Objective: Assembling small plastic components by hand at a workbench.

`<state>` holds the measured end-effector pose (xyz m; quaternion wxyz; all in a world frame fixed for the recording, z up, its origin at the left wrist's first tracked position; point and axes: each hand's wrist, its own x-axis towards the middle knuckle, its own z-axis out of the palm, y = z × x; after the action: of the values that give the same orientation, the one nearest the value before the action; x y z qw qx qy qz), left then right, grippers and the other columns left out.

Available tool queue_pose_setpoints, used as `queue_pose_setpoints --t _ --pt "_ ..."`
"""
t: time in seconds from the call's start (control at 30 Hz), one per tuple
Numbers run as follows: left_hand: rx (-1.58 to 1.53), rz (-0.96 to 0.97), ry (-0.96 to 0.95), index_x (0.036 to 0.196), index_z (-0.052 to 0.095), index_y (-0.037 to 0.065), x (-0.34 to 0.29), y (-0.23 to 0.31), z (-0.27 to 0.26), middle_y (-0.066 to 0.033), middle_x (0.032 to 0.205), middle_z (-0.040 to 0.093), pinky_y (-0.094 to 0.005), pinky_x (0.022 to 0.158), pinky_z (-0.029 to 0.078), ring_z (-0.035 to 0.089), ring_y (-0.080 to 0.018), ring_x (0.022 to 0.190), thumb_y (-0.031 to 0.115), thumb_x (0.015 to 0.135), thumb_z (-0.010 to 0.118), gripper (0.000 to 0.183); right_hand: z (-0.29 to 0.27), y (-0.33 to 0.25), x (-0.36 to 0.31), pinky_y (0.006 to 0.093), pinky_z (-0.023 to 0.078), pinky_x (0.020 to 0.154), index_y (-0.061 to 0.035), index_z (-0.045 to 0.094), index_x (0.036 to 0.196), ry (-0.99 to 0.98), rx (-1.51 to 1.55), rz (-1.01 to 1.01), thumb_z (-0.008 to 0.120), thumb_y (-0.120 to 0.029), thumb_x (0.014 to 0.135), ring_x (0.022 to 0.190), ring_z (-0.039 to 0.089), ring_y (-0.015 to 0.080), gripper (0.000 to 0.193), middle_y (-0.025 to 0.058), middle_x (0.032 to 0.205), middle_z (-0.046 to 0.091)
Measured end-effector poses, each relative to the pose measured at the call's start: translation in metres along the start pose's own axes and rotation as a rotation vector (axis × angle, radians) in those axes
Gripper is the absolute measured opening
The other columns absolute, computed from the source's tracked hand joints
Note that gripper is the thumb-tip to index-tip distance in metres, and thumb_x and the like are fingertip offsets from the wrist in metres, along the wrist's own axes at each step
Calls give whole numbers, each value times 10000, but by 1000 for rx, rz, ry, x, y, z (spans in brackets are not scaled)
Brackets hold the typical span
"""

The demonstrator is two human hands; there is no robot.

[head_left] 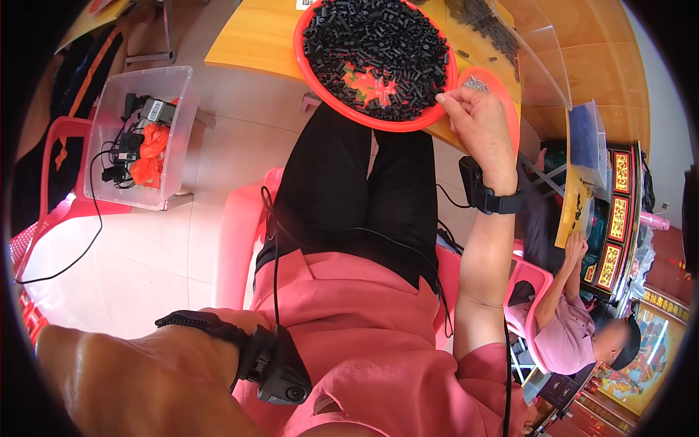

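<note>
A round red tray (397, 126) full of small black tubular parts (378, 33) rests at the table edge, above my knees. My right hand (477, 120) is at the tray's right rim, thumb and forefinger pinched together. What lies between those fingertips is too small to make out against the black parts. Partly behind that hand is a second red tray (508, 102) with small silvery pieces (476, 83). My left hand (131, 371) looms large and close at the lower left, away from the trays; its fingers do not show clearly.
The wooden table (255, 40) carries more dark parts (484, 25) behind a clear plastic panel (542, 51). At left, a clear plastic bin (138, 193) holds cables, devices and orange bags beside a pink chair (62, 156). A seated person (571, 328) works at the right.
</note>
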<state>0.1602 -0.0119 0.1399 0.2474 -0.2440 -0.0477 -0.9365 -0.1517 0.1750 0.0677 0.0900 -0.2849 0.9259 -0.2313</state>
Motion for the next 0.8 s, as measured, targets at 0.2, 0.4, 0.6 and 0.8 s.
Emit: queue_pose_setpoints --t 0.2,0.4,0.6,0.8 --pt "-54 -25 -38 542 506 49 -1 -5 5 -76 532 556 -323 546 452 551 -180 466 -18 765 521 233 2 2 -1 386 449 564 4 699 847 19 18 -5 679 -231 828 584 616 301 236 158 614 613" --pt "-58 -17 -53 548 508 44 29 -22 -6 -79 537 555 -315 531 447 554 -182 477 -23 770 505 232 -1 6 -5 227 321 459 33 666 838 22 44 -24 645 -183 895 485 432 34 225 -22 532 493" --pt "-82 -25 -67 554 509 38 12 -7 3 -83 543 555 -307 516 441 558 -184 488 -28 776 489 233 -1 4 -3 371 461 579 -4 701 844 10 -8 36 673 -247 835 589 624 274 244 146 635 630" --pt "-131 -67 -95 559 511 33 10 5 2 -86 548 554 -298 500 435 562 -187 499 -33 782 472 236 3 2 -3 382 470 596 -18 705 840 33 1 11 678 -243 825 623 637 290 226 149 654 637"
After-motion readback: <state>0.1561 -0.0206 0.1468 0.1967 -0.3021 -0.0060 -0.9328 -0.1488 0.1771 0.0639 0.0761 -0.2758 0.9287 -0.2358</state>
